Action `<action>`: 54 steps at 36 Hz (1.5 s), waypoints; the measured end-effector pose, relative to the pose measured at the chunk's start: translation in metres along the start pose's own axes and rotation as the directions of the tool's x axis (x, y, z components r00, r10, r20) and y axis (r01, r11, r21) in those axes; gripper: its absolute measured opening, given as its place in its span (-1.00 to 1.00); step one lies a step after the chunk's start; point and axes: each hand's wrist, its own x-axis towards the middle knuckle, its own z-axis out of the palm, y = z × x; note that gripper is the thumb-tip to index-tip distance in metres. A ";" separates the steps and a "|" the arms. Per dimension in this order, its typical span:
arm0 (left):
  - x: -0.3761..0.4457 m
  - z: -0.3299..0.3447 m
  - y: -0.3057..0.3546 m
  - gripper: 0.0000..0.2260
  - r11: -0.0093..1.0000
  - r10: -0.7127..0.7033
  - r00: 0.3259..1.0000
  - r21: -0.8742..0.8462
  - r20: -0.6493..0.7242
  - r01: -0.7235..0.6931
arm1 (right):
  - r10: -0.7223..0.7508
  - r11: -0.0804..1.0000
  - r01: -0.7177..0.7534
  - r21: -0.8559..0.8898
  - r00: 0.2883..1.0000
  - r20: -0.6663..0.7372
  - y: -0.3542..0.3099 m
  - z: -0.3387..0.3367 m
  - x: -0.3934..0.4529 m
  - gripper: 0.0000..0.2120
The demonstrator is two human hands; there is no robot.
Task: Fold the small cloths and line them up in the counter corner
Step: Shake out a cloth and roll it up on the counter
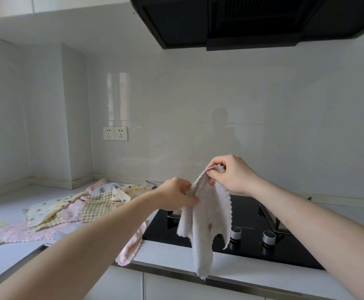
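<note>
A pale grey cloth with wavy edges and a few pink dots hangs in the air over the front of the hob. My right hand pinches its top corner, and my left hand grips its upper edge a little lower and to the left. The rest of the cloth droops loose below both hands. Several other small cloths, pink, checked and dotted, lie spread unfolded on the white counter to the left. One pink cloth hangs over the counter's front edge, partly hidden by my left forearm.
A black glass hob with two silver knobs lies under the hanging cloth. A black extractor hood juts out overhead. Two wall sockets sit on the tiled wall. The counter corner is at the far left.
</note>
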 end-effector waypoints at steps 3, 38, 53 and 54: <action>0.001 -0.007 -0.009 -0.67 0.996 -0.030 0.997 0.081 -0.069 0.035 | 0.044 0.999 -0.044 -0.030 0.999 -0.011 0.008 -0.001 0.002 -0.87; -0.103 0.074 -0.074 -0.76 0.717 0.003 0.962 0.670 0.272 -0.192 | 0.287 0.956 -0.255 -0.146 0.919 0.271 0.092 0.066 -0.140 -0.92; -0.086 0.063 -0.077 -0.78 0.942 -0.232 0.970 0.265 0.067 0.207 | 0.402 0.915 -0.404 -0.007 0.910 0.102 0.107 0.095 -0.095 -0.88; -0.083 0.060 -0.076 -0.79 0.938 -0.263 0.963 0.249 0.054 0.242 | 0.410 0.911 -0.412 -0.005 0.907 0.094 0.107 0.098 -0.089 -0.89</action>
